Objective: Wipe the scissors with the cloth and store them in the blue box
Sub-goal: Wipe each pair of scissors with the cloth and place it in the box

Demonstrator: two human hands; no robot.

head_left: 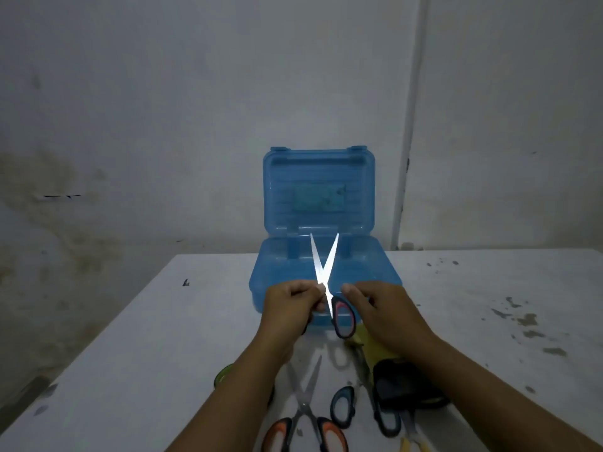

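A pair of scissors [324, 269] with a black and red handle is held up over the open blue box [321, 272], its bright blades spread in an X and pointing away from me. My left hand [287, 305] is closed around the left handle, which it hides. My right hand [378, 305] pinches the scissors just right of the pivot, beside the visible handle loop. The box stands at the middle of the table with its lid upright against the wall. A yellow cloth [367, 345] lies on the table under my right wrist.
Near the table's front edge lie orange-handled scissors [303, 425], blue-grey-handled scissors [346, 407] and a yellow-handled pair [411, 443]. A black object [401, 384] sits under my right forearm, and a green object [223, 375] peeks out beside my left forearm. The white table [163, 337] is stained on the right.
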